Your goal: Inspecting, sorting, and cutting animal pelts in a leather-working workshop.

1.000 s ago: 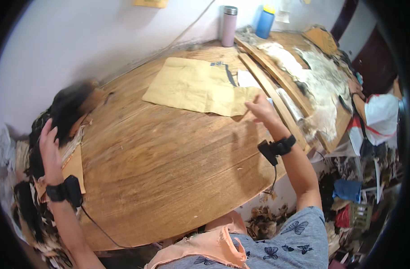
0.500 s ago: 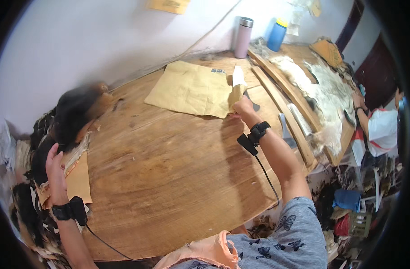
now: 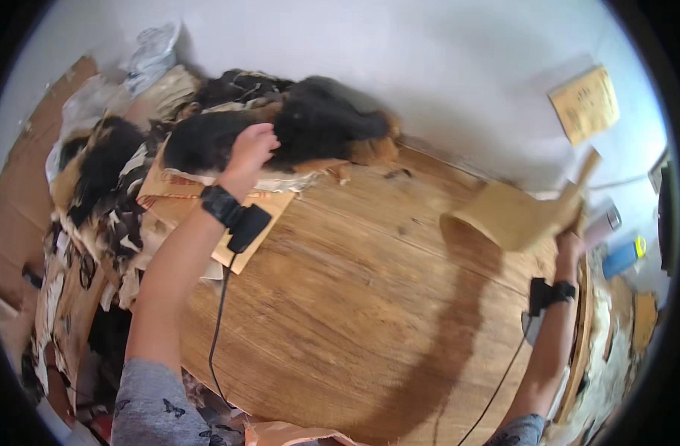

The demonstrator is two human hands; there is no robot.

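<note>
A brown paper sheet (image 3: 503, 215) is lifted off the wooden table (image 3: 340, 297) at the right, curved, with a narrow part sticking up. My right hand (image 3: 569, 244) is closed on its right edge; the fingertips are partly hidden. Black furs with brown edges (image 3: 329, 119) lie at the far left of the table. Over the nearer black fur (image 3: 198, 141) is my left hand (image 3: 250, 154), its fingers loosely bent and apart, with nothing seen in them; whether it touches the fur cannot be told. Under that fur a flat brown paper (image 3: 262, 230) sticks out.
More fur pieces (image 3: 105, 171) are heaped at the left beside a plastic bag (image 3: 154, 56). A pink flask (image 3: 601, 227) and a blue bottle (image 3: 624, 256) stand at the right, near wooden strips (image 3: 578, 349) and a pale fur (image 3: 598, 334). A paper (image 3: 587, 104) hangs on the wall.
The view has swung left. The paper sheet, flat on the table before, is now raised in my right hand. My left hand has moved from the fur's near edge to over the fur.
</note>
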